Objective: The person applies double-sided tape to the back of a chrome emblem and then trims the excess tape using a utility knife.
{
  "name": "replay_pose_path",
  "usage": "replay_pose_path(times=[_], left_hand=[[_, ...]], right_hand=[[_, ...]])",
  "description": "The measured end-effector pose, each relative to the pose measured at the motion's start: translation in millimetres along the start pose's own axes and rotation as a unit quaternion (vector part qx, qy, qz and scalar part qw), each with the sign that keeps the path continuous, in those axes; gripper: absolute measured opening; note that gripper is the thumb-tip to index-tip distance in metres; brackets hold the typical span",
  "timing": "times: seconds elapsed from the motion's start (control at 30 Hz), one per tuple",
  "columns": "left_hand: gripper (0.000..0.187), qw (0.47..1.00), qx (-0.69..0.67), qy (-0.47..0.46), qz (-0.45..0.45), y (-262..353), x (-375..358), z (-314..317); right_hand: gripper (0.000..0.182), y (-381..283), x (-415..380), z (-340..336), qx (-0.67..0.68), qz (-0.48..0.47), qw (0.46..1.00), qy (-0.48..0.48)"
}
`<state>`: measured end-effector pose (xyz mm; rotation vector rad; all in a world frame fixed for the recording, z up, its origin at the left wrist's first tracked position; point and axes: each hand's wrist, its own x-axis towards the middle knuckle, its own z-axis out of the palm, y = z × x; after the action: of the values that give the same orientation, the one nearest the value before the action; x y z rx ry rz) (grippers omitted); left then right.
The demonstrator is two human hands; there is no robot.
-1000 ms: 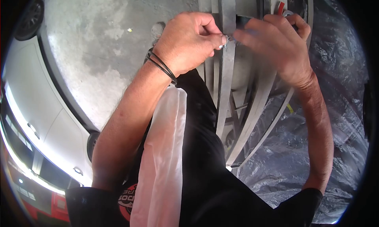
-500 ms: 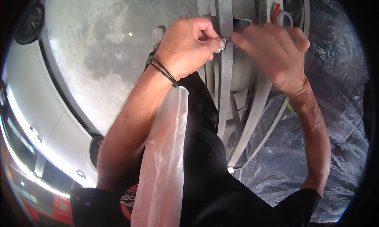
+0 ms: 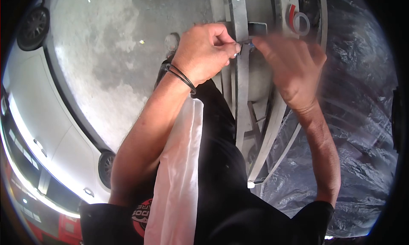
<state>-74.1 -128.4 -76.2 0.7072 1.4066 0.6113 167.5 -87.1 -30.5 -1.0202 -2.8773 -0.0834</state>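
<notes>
My left hand (image 3: 204,51) is closed in a pinch, thumb against forefinger, on a small piece whose kind I cannot make out. Between the two hands a short dark, thin piece (image 3: 246,42) shows above a grey metal bar. My right hand (image 3: 296,68) is smeared by motion. Its fingers are curled, and the thumb and forefinger tips close at the right end of that piece; what they grip is too small to name. Behind the hands, a dark rectangular part (image 3: 257,28) with a pale edge sits between the bars of the stand (image 3: 242,87).
Rolls of tape, one red (image 3: 292,15) and one pale (image 3: 302,24), lie on the stand's right side. Crinkled plastic sheeting (image 3: 362,130) covers the right. A white car (image 3: 47,113) stands left. A pale cloth (image 3: 177,172) hangs down my front.
My right hand has moved slightly down and left, its wrist turning. The left hand keeps its pinch almost in place. More of the thin piece shows between them, and the view has shifted a little.
</notes>
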Motion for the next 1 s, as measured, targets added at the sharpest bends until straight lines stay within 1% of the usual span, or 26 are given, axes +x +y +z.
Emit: replay_pose_path(times=[0.03, 0.1, 0.33, 0.53, 0.6, 0.73, 0.8, 0.9, 1.0], left_hand=[[0.012, 1.0, 0.0, 0.001, 0.005, 3, 0, -1], [0.012, 1.0, 0.01, -0.002, -0.01, 5, -2, -1], [0.013, 1.0, -0.003, -0.007, -0.015, 2, 1, -1], [0.013, 1.0, -0.004, -0.015, -0.012, 0, 2, -2], [0.014, 1.0, -0.008, -0.012, -0.013, 1, 2, -2], [0.014, 1.0, 0.011, -0.011, -0.018, 6, -1, -3], [0.014, 1.0, 0.008, -0.007, -0.015, 3, 1, -4], [0.013, 1.0, -0.017, -0.01, -0.016, 2, 0, -3], [0.012, 1.0, -0.003, -0.006, -0.024, 7, -2, -3]], right_hand=[[0.05, 0, -2, 3, -0.003, -0.001, 1.0, 0.003], [0.055, -1, -10, 9, 0.029, 0.029, 0.999, 0.025], [0.057, 0, -9, 18, 0.051, 0.014, 0.997, 0.047], [0.053, 3, -5, 21, 0.046, 0.001, 0.998, 0.045], [0.048, 2, -2, 19, 0.026, -0.021, 0.998, 0.057], [0.044, -2, 1, 12, 0.014, -0.024, 0.998, 0.056], [0.043, -1, 3, 9, -0.006, -0.043, 0.998, 0.05], [0.044, 0, 0, 14, -0.01, -0.029, 0.998, 0.063], [0.043, -2, -1, 15, 0.003, -0.018, 0.998, 0.063]])
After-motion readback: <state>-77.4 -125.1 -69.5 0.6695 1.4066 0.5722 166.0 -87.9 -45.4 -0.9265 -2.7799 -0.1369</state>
